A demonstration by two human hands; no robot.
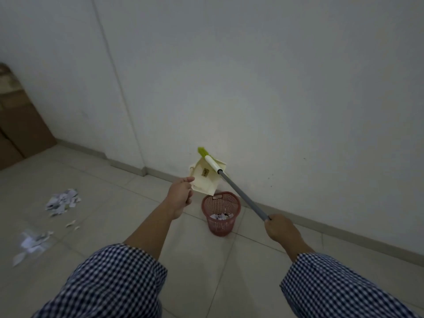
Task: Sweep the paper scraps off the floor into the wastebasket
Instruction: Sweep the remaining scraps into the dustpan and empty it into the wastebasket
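My left hand (pixel 180 191) grips the dustpan (pixel 204 180), emptying it over the wastebasket (pixel 238 207); my right hand (pixel 281 228) holds the broom (pixel 241 193). Next I should gather the paper scraps (pixel 62 201) on the floor.

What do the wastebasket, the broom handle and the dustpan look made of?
Wastebasket: red plastic, probably, matte; its wall is a moulded lattice of small holes. Broom handle: likely metal tube, smooth grey, with a white sleeve, probably plastic, near the green bristles. Dustpan: cream plastic by its look, stiff thin walls, dull finish.
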